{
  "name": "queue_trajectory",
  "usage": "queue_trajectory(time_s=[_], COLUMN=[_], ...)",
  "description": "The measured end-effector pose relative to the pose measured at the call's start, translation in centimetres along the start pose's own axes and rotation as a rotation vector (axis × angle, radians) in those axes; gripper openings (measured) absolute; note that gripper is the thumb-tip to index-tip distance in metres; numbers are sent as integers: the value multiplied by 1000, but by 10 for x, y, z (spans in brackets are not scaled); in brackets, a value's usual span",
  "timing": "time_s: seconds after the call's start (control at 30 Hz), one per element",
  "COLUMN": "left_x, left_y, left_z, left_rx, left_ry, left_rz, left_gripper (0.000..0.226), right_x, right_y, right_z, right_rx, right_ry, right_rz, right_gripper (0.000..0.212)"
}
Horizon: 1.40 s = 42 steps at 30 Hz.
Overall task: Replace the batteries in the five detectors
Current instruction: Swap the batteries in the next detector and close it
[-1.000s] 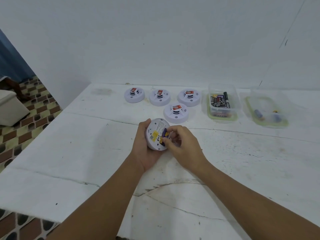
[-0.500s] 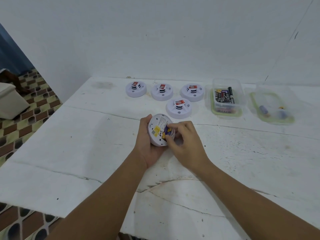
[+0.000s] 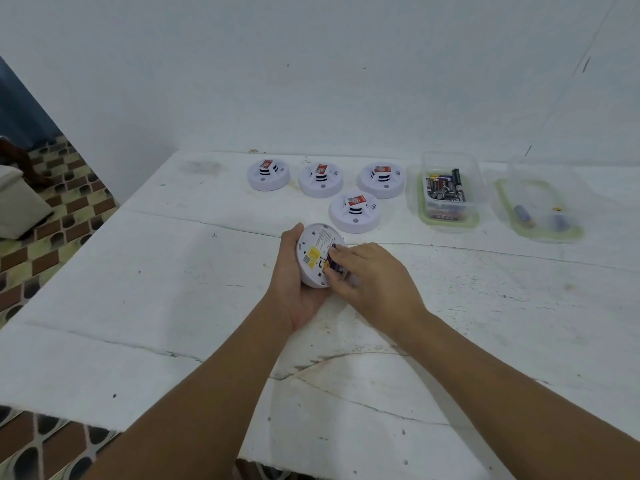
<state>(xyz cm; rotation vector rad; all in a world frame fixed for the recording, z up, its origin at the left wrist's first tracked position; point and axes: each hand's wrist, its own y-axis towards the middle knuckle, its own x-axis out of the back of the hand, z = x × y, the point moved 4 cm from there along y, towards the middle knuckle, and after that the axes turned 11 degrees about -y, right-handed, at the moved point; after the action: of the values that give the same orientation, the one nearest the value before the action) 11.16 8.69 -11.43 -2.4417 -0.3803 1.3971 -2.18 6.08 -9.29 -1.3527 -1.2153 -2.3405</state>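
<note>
The right hand (image 3: 372, 278) covers part of the held detector's (image 3: 317, 259) battery bay, so only a purple-and-yellow battery (image 3: 331, 263) edge shows under its pinching fingertips. Four other detectors (image 3: 354, 212) sit behind on the white surface (image 3: 173, 289), beside a battery tub (image 3: 446, 192) and a blurred clear tray (image 3: 540, 209). The left hand (image 3: 294, 282) cups the white detector, back upward, above the surface.

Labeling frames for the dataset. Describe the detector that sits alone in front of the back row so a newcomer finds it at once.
On the white table, three round white detectors line the wall side, left of two clear tubs. The lone detector sits nearer the person, in front of the gap between the middle detector and right detector. Unlike the held detector, it lies dome up with a red sticker on top.
</note>
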Motion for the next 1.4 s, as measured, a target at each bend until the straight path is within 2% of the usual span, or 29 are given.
queue_trajectory(time_s=[0.1, 0.4, 0.53, 0.67, 0.9, 1.0, 1.1, 1.17, 1.3, 1.4], left_x=[-1, -1, 2, -2, 0, -1, -1, -2, -5, -6], left_y=[0, -1, 0, -2, -1, 1, 2, 0, -4, -5], left_z=[0, -1, -1, 0, 0, 0, -1, 0, 0, -1], left_rx=[-3, 23, 23, 36, 32, 5, -3, -3, -12, 14], left_ry=[11, 40, 25, 27, 12, 31, 47, 48, 49, 23], left_rz=[4, -18, -14, 18, -7, 8, 6, -3, -16, -35], left_gripper=[50, 52, 52, 58, 57, 58, 58, 60, 53, 51], right_x=[0, 1, 4, 3, 14, 22, 29, 25, 4, -2], right_y=[1, -1, -7, -9, -3, 0, 8, 11, -3, -12], right_z=[0, -6, -3, -5, -1, 3, 5, 2, -2, -1], right_rx=[31, -27, 59, 116, 204, 82, -215, -352, -463, -446], right_ry=[-8, 65, 76, 85, 85, 182, 435, 501, 491, 362], right_rz=[24, 96, 92, 83, 21, 28, 40, 9, 163, 201], right_gripper=[34, 48, 40, 45, 32, 34, 25, 16, 18, 24])
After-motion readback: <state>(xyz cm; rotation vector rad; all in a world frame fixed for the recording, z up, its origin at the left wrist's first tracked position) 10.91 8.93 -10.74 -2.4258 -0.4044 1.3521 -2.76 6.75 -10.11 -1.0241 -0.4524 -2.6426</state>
